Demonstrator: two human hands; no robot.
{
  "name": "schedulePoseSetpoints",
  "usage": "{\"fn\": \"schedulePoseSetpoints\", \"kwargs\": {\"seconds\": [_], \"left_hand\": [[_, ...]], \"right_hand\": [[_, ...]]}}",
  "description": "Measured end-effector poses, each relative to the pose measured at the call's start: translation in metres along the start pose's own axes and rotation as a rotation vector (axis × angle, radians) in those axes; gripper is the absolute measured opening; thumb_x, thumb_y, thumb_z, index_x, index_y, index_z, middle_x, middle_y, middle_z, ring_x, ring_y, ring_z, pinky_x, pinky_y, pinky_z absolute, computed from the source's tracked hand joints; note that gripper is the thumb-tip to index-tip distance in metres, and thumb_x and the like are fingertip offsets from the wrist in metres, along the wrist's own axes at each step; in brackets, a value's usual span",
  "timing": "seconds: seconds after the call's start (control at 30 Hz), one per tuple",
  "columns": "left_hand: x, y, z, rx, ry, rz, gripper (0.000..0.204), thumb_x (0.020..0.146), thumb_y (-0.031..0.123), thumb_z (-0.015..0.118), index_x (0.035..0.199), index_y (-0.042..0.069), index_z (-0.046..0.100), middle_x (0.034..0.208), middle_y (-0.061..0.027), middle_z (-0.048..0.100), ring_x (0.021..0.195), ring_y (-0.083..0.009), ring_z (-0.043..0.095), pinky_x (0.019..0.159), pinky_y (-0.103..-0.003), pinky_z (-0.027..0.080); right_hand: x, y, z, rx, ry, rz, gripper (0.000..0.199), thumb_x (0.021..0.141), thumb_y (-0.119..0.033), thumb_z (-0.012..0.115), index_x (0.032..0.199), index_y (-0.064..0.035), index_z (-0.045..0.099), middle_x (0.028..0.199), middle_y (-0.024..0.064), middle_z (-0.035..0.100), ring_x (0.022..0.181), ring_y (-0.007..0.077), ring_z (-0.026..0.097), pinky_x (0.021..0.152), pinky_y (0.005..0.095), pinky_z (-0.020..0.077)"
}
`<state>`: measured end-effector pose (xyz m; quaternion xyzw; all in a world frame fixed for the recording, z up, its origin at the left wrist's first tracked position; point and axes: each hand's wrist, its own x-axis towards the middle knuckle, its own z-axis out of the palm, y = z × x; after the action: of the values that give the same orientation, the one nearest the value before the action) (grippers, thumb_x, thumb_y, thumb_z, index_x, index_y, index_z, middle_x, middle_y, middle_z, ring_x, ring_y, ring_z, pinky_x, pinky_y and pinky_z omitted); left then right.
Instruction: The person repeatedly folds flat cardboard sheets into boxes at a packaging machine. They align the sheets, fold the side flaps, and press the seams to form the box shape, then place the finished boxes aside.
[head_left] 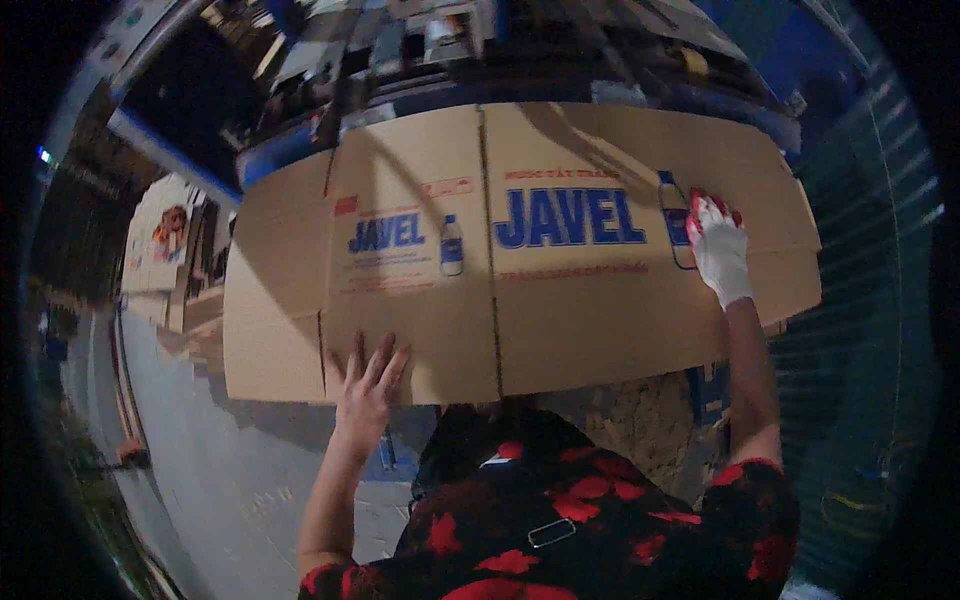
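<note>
A large flat cardboard box blank (590, 330) lies spread out before me, brown with blue and red printing and pictures of a bottle. Dark fold or slot lines run across it and divide it into panels. Bare and with fingers spread, my left hand (368, 385) rests on the near edge of the left part. My right hand (718, 245), in a white glove with red fingertips, lies flat on the right panel over a printed bottle. Neither hand grips anything. The cardboard hides most of the surface under it.
Behind the cardboard stands a machine with a blue frame (700, 100) and dark metal parts. A stack of printed cardboard (160, 240) stands at the far left. Grey floor (230, 470) shows at the lower left, and a dark green ribbed surface (850, 400) is on the right.
</note>
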<state>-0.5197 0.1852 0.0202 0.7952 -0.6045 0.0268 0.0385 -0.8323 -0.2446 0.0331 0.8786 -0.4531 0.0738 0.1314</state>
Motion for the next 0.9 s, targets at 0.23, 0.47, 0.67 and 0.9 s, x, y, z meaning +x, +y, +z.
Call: {"fn": "schedulePoseSetpoints", "kwargs": {"seconds": [0.23, 0.47, 0.67, 0.9], "left_hand": [[-0.008, 0.011, -0.006, 0.033, 0.070, -0.056, 0.053, 0.082, 0.019, 0.054, 0.134, 0.021, 0.046, 0.137, -0.0066, 0.046, 0.125, -0.0425, 0.039, 0.095, -0.072, 0.023], [0.017, -0.015, 0.022, -0.049, 0.344, -0.112, 0.047, 0.085, 0.016, 0.050, 0.131, 0.012, 0.050, 0.133, -0.0110, 0.051, 0.121, -0.0415, 0.045, 0.104, -0.058, 0.028], [0.045, -0.017, 0.006, -0.187, 0.310, -0.025, 0.049, 0.085, 0.014, 0.043, 0.134, 0.009, 0.047, 0.137, -0.0157, 0.046, 0.128, -0.0442, 0.038, 0.106, -0.056, 0.026], [0.056, -0.025, 0.011, -0.116, 0.373, -0.015, 0.044, 0.084, 0.009, 0.048, 0.128, 0.007, 0.052, 0.133, -0.0137, 0.051, 0.127, -0.0394, 0.042, 0.106, -0.051, 0.031]], "right_hand": [[-0.112, -0.040, -0.081, 0.282, -0.105, -0.496, 0.054, 0.080, -0.025, 0.062, 0.127, -0.0052, 0.047, 0.134, 0.0146, 0.043, 0.126, 0.0378, 0.038, 0.105, 0.0537, 0.0273], [-0.086, -0.054, -0.043, 0.183, -0.089, -0.422, 0.058, 0.078, -0.032, 0.064, 0.128, -0.0094, 0.049, 0.134, 0.0122, 0.044, 0.125, 0.0346, 0.040, 0.102, 0.0520, 0.0296], [-0.043, -0.066, -0.035, 0.184, 0.078, -0.437, 0.049, 0.080, -0.025, 0.063, 0.125, -0.0097, 0.051, 0.129, 0.0117, 0.047, 0.119, 0.0327, 0.044, 0.095, 0.0511, 0.0357], [-0.034, -0.061, -0.032, 0.216, 0.128, -0.462, 0.052, 0.078, -0.027, 0.064, 0.125, -0.0100, 0.050, 0.125, 0.0103, 0.051, 0.118, 0.0320, 0.045, 0.097, 0.0518, 0.0349]]}}
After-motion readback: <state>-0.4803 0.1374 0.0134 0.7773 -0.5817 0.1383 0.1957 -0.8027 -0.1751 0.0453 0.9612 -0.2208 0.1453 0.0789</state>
